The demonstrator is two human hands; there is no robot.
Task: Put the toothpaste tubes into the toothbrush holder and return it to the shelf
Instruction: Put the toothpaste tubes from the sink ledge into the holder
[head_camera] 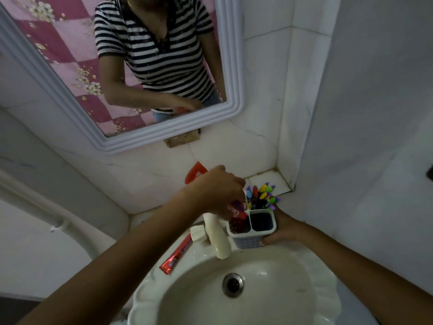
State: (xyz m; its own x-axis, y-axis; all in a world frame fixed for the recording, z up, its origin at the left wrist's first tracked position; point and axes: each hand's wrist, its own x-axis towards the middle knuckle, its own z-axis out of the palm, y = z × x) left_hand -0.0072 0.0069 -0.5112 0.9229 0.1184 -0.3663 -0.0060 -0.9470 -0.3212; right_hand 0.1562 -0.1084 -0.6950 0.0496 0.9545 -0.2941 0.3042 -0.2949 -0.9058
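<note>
White tiled walls close in around a scalloped white sink [150,292], with a white-framed mirror [145,139] hanging at eleven o'clock above it. My right hand [282,231] is wrapped around the toothbrush holder [251,233], gripping its far side and underside, and holds it just above the sink rim at about one o'clock from the drain [233,285], right beside the cream tap [216,235]. The holder is a pale, perforated cup split into compartments; the two nearest me look dark inside, and the far one is crowded with colourful toothbrushes [261,195]. My left hand [218,188] reaches across from eight o'clock and is closed on a red toothpaste tube [195,173], whose flat end sticks up past my knuckles toward eleven o'clock while its lower end dips into the near-left compartment. A second toothpaste tube [177,255], red and blue, lies on the sink rim at ten o'clock from the drain, well apart from both of my hands. The mirror shows my striped shirt [154,48].
</note>
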